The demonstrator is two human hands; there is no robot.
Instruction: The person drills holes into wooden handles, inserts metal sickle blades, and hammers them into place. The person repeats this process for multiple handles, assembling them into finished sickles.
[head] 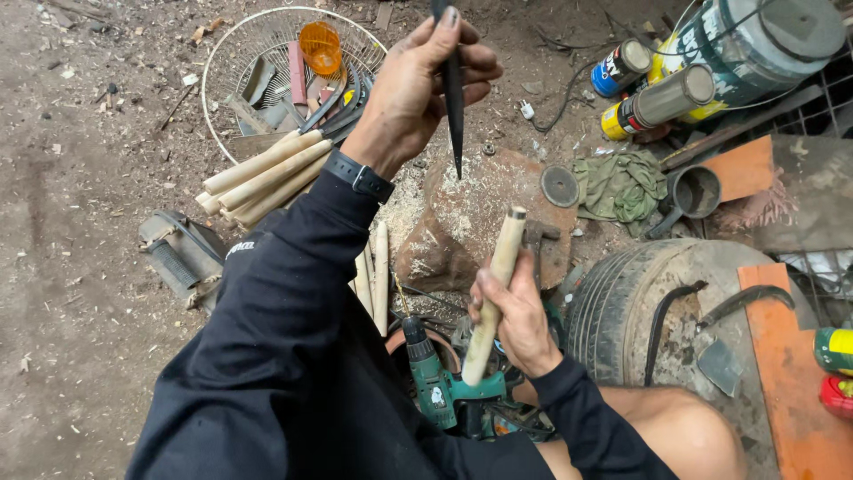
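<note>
Pale wooden handle (494, 289) upright, dark pointed blade (454, 98) above

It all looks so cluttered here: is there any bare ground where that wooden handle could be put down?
Bare dirt lies left of the wire basket and the pile of wooden handles, beyond the grey block. Right of the stump it is crowded: rag, spray cans, tyre.

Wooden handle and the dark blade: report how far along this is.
Done: a stack of shaped wooden handles lies on the ground, and sawdust covers the stone block. In hand: the right hand holds one wooden handle upright; the left hand holds the dark blade point-down above it. Left: blade and handle are not yet joined.
</note>
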